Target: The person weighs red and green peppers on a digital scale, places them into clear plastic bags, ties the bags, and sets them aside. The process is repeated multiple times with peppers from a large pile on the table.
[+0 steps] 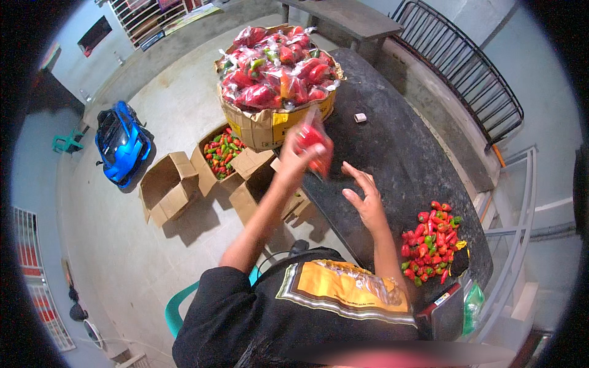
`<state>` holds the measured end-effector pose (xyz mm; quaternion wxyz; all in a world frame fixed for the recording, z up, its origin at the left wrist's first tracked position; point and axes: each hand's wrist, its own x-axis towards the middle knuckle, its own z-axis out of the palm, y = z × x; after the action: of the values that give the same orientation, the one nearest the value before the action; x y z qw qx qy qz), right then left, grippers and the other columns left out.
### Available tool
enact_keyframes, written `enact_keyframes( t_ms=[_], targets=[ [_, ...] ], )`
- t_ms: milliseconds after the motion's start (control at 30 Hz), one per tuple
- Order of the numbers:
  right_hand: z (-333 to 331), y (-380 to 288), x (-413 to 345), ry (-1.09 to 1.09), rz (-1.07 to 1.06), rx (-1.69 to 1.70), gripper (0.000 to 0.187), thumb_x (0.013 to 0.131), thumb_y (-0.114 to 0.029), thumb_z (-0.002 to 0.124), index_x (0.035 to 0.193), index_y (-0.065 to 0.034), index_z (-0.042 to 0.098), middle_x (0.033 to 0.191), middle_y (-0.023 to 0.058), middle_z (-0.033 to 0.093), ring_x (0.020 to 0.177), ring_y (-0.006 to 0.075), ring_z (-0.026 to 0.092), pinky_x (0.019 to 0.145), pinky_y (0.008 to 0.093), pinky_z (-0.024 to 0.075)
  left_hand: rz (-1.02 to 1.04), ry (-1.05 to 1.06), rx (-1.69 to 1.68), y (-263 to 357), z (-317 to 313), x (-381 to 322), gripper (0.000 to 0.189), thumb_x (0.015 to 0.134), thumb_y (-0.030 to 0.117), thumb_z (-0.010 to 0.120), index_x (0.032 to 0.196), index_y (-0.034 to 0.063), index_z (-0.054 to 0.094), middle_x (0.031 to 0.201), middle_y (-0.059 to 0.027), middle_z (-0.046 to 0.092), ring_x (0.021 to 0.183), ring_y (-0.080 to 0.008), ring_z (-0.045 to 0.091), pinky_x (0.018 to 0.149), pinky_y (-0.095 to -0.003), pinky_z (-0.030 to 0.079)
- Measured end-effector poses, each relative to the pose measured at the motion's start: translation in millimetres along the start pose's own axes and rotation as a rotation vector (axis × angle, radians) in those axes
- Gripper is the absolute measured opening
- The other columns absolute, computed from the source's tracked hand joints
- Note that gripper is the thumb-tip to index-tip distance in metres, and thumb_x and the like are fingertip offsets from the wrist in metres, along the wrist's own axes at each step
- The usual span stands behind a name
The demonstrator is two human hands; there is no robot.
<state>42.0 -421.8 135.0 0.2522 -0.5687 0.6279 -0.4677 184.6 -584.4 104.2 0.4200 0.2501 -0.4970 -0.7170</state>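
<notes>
My left hand [297, 154] grips a clear plastic bag of red peppers [313, 138], slightly blurred, over the table's edge. Just beyond it stands a large cardboard container [257, 126], heaped with knotted clear bags of red and green peppers [276, 73]. My right hand [363, 195] is raised over the black table [382, 142], fingers apart, holding nothing. A pile of loose red and green peppers [430, 244] lies on the table to the right, beyond my right forearm. A small white object [360, 117] rests on the dark tabletop.
Open cardboard boxes stand left of the table; one [168, 186] looks empty, another holds loose peppers [224, 153]. A blue toy car [122, 145] is on the floor. Near the pepper pile lie a dark box [441, 313] and a green plastic bag [473, 308]. A grey bench [349, 20] stands behind.
</notes>
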Motion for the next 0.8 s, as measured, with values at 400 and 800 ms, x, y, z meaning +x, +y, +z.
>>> enact_keyframes(
  t_ms=[400,800],
  targets=[
    [-30,88,-133,0.264,0.573,0.163,0.028,0.09,-0.015,0.055,0.115,-0.0042,0.058,0.097,0.007,0.065,0.082,0.0123,0.061,0.073,0.0265,0.0489,0.857,0.416,1.427,144,-204,328,0.057,0.066,0.029,0.08,0.114,0.0077,0.057,0.106,-0.0171,0.06,0.099,-0.0282,0.056,0.089,-0.0402,0.044],
    [-41,110,-173,0.501,0.635,-0.049,0.022,0.086,-0.014,0.058,0.105,-0.004,0.061,0.084,0.0095,0.067,0.079,0.0175,0.064,0.072,0.0313,0.0489,0.276,-0.455,1.325,108,-290,480,0.051,0.085,0.03,0.051,0.134,0.0152,0.045,0.128,-0.0152,0.051,0.112,-0.029,0.052,0.091,-0.0418,0.044]
  ],
)
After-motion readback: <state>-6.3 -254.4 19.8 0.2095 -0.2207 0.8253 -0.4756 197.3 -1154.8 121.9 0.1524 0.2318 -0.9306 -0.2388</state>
